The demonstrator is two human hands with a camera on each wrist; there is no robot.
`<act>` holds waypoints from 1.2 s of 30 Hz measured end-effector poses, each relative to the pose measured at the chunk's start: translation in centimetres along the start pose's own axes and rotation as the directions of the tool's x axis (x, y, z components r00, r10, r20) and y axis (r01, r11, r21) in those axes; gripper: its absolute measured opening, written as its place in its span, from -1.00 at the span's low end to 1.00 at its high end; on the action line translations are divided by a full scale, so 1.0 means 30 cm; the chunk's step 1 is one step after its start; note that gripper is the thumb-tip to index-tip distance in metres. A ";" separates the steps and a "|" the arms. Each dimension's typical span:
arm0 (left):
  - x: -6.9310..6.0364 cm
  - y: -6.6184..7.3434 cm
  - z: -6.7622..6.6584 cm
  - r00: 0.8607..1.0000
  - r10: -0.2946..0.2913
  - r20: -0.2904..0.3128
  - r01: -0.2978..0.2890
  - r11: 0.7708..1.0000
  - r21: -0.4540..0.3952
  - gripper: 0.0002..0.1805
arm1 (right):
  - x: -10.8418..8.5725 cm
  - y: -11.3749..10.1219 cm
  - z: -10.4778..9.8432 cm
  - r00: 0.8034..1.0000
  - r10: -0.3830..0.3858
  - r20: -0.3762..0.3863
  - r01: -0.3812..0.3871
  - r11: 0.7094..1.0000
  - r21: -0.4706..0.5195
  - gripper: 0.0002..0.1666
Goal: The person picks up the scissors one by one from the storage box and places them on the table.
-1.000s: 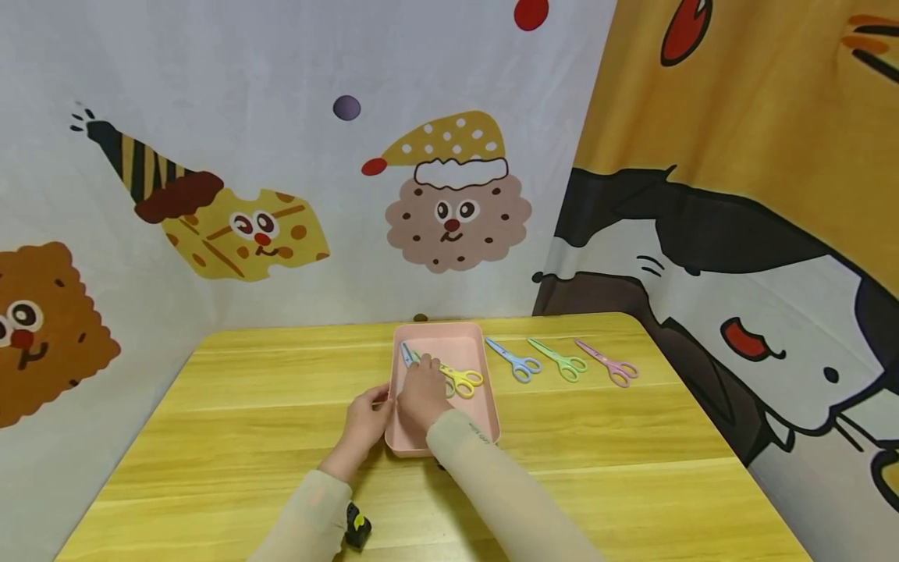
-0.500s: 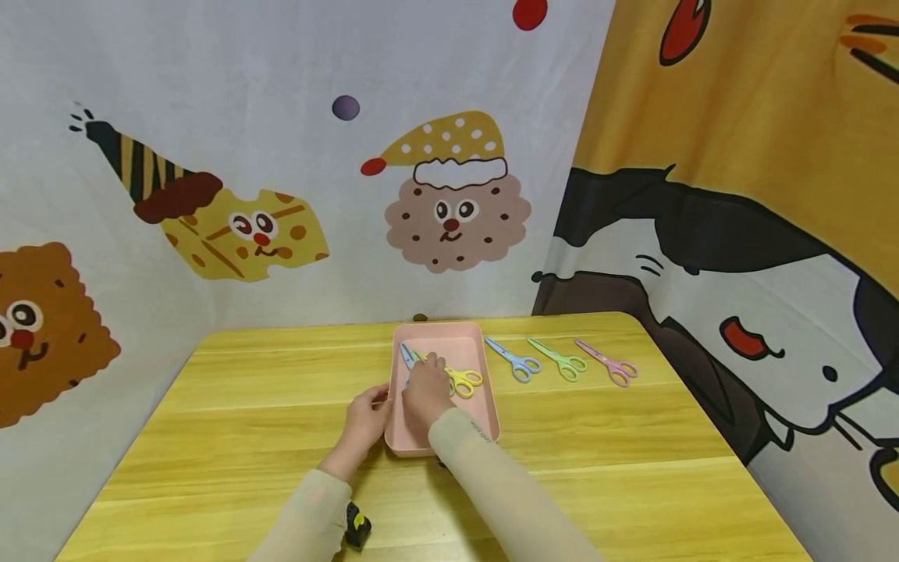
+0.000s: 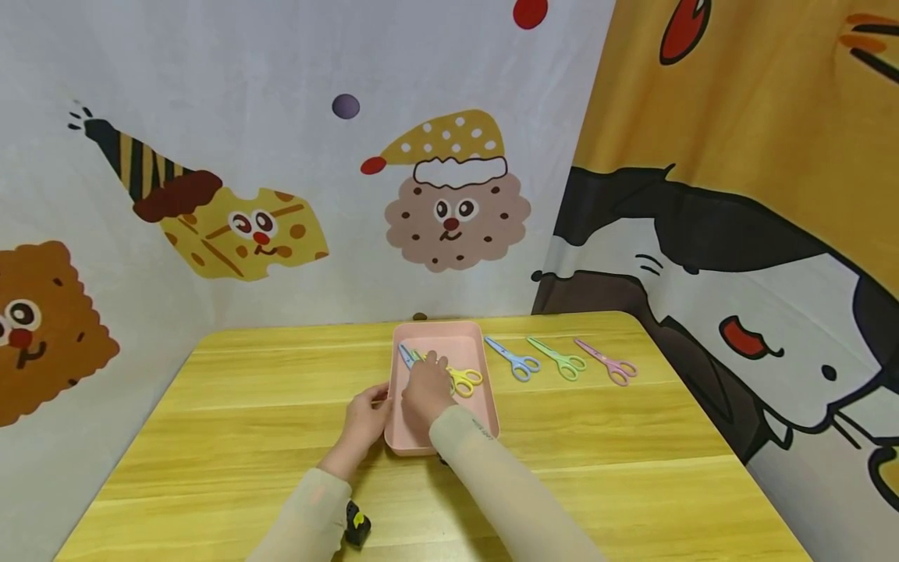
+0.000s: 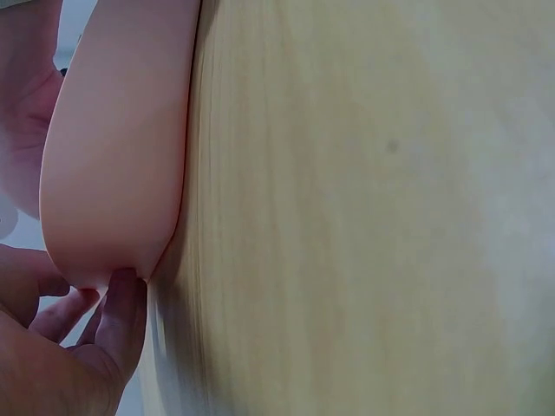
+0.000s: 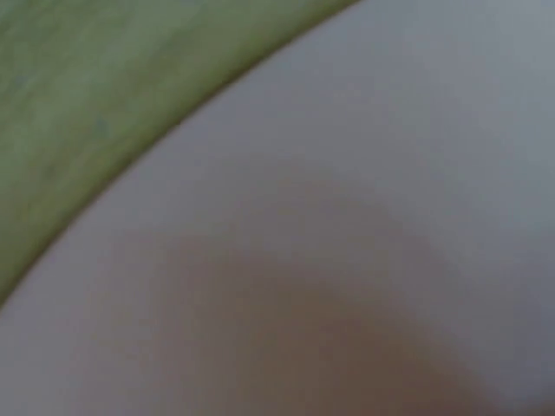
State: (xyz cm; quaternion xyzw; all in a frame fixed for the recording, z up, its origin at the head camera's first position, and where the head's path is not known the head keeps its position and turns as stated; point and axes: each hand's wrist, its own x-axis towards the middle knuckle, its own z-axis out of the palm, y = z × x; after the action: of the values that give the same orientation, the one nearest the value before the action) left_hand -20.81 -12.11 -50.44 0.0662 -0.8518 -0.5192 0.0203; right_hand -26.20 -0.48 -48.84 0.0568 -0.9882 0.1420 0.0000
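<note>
A pink tray (image 3: 421, 441) lies on the table, holding several scissors. My left hand (image 3: 365, 425) grips the tray's left side; in the left wrist view its fingers (image 4: 121, 325) bear against the outer wall by a corner. Inside the tray, my right hand (image 3: 427, 394) is lowered over the scissors, and its grasp is hidden beneath it. Blue scissors (image 3: 406, 356) show their blades left of that hand. Yellow scissors (image 3: 466, 381) have their handles out to its right. Green scissors (image 3: 417, 355) are mostly covered. The right wrist view is a close blur of the tray (image 5: 260, 130).
Right of the tray lie blue scissors (image 3: 516, 361), green scissors (image 3: 559, 361) and pink scissors (image 3: 608, 363) in a row. A small black device with a yellow mark (image 3: 357, 524) sits at the left wrist. A printed curtain (image 3: 281, 62) hangs behind the wooden table (image 3: 232, 437).
My right hand has shifted slightly right within the tray, its fingers raised a little. The left hand and the tray have stayed put.
</note>
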 end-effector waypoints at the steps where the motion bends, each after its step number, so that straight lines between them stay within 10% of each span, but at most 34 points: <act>1: 0.001 -0.001 0.000 1.000 -0.001 0.001 0.001 1.000 0.000 -0.62 | -0.001 -0.002 -0.004 1.000 0.003 0.003 -0.003 1.000 0.007 -0.55; 19: 0.001 0.001 0.006 1.000 -0.010 -0.006 0.010 1.000 -0.027 -0.61 | -0.013 0.013 -0.062 0.990 0.061 0.124 -0.071 0.995 0.075 -0.61; 36: -0.001 0.003 0.005 1.000 -0.012 -0.011 0.012 0.999 -0.044 -0.61 | -0.011 0.047 -0.101 0.994 -0.022 0.106 0.017 0.999 0.047 -0.48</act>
State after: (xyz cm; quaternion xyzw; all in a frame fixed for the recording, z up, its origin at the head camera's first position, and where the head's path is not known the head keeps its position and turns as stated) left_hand -20.81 -11.93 -50.43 0.0738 -0.8396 -0.5376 0.0235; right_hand -26.06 1.77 -46.33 0.0740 -0.9827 0.1617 -0.0524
